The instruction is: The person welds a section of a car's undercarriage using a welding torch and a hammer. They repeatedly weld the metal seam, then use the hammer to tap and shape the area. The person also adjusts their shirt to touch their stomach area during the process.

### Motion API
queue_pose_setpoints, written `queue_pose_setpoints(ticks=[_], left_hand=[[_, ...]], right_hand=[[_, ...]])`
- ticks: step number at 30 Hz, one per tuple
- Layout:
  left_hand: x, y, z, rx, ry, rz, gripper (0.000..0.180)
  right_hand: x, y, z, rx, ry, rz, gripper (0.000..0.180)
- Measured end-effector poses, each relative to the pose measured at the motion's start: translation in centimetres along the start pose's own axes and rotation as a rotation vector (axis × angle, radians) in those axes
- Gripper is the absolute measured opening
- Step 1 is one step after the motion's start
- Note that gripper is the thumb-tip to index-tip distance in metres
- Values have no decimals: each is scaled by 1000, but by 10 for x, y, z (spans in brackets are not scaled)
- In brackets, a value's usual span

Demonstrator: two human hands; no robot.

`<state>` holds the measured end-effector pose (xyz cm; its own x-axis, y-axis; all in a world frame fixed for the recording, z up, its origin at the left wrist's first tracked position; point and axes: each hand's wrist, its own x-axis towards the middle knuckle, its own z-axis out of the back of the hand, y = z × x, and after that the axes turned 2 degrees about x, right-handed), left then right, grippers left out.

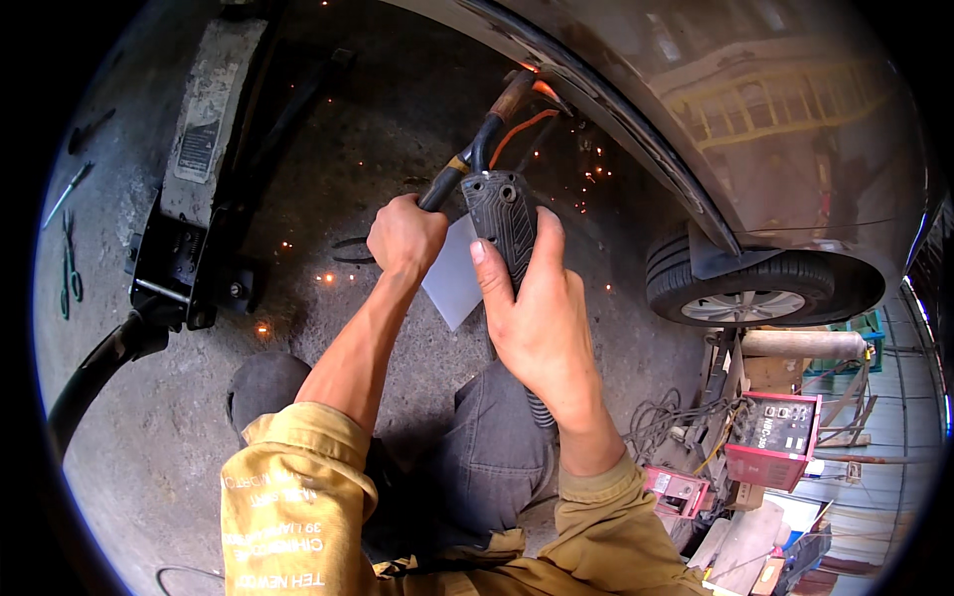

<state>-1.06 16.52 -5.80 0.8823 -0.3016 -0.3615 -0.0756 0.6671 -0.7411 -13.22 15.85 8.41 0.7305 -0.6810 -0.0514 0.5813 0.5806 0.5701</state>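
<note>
Concrete floor [219, 387], dotted with sparks [262, 329]. Welding torch [500, 214]: gripped in right hand [537, 318], nozzle [511, 96] ahead. Dark yellow-banded rod [444, 185]: clasped in left hand [407, 233], beside torch. Car [785, 189]: right hand's far right.

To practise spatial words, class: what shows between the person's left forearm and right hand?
In the head view, a pale flat sheet shows between left forearm and right hand, with grey floor beside it.

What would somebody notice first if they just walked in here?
Probably the orange glow near the top, by the lower edge of the car, and the orange sparks scattered over the grey floor. Then, near the middle, the right hand grips a black ridged handle.
</note>
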Motion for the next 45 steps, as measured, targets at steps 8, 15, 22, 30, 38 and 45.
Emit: queue_pose_setpoints(ticks=[8,15,22,30,38,45], left_hand=[[2,2,-4,-3,-2,-13,30],[1,-1,-5,-34,21,2,28],[2,4,-10,-24,-12,-42,27],[14,17,-11,-69,52,-95,26],[8,6,0,6,76,-31,28],[17,15,-11,-23,82,-129,39]], right_hand=[[4,-4,1,-25,5,80,58],[2,-4,-1,-42,-39,54,51],[1,0,-3,-1,-35,26,48],[2,3,-4,1,-30,46,54],[2,3,-12,-21,-97,23,45],[5,2,-8,12,-70,48,51]])
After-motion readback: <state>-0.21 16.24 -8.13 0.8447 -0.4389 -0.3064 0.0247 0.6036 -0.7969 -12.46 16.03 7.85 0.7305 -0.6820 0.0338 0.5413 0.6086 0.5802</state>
